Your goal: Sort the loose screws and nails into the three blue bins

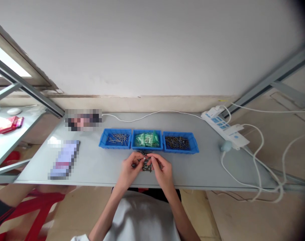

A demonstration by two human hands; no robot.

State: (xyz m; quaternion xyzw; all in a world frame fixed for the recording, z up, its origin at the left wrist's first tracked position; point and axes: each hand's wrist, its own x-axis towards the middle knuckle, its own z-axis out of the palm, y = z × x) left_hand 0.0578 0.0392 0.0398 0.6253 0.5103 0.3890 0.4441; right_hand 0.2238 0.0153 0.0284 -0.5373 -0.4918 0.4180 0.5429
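Note:
Both hands meet over a small pile of dark screws (pixel 145 160) on the grey table (pixel 205 167), just in front of the middle tray. My left hand (pixel 130 167) has its fingers pinched together at the pile's left side. My right hand (pixel 160 166) pinches at the pile's right side. What each pinch holds is too small to make out. Three blue trays stand in a row behind the pile: the left tray (pixel 115 138) holds silver screws, the middle tray (pixel 147 139) green plastic pieces, the right tray (pixel 180 142) dark screws.
A white power strip (pixel 224 127) with white cables (pixel 255 160) lies at the table's right. A phone-like object (pixel 64 160) lies at the left. A red stool (pixel 39 207) stands below the table's left front. Another table (pixel 6 134) sits further left.

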